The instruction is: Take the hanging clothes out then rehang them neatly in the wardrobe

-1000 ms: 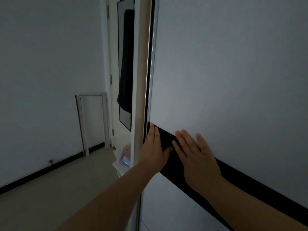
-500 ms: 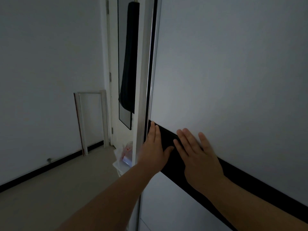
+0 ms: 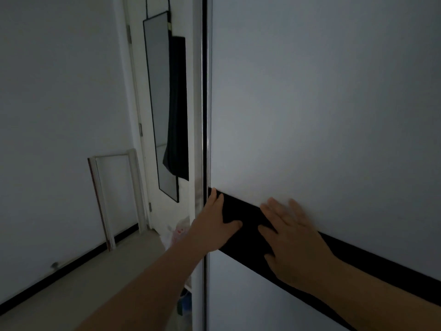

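Both hands lie flat on the wardrobe door (image 3: 322, 115), the large pale sliding panel that fills the right half of the frame, and both rest on the black band (image 3: 248, 218) crossing it at lower centre; the left hand (image 3: 212, 225) sits at the door's left edge, its fingers straight and close together pointing up along the metal edge strip (image 3: 207, 115), thumb spread out to the right over the band; the right hand (image 3: 293, 240) is just beside it to the right, palm down, fingers straight and slightly fanned, their tips reaching the pale panel above the band; neither hand grips anything; compared with a second ago the hands keep the same places on the band, while the view has swung so that the door edge stands nearer the middle of the frame and more of the room shows at left; the tall mirror (image 3: 160, 103) on the white room door (image 3: 138, 68), upper centre-left, is now seen almost whole, with a dark garment (image 3: 177, 106) hanging beside it; a white frame (image 3: 114, 197) leans against the wall at centre left; low beside the left forearm sits what may be a plastic bag (image 3: 179, 231), too dim to tell; the wardrobe's inside, and any clothes in it, are hidden behind the door.
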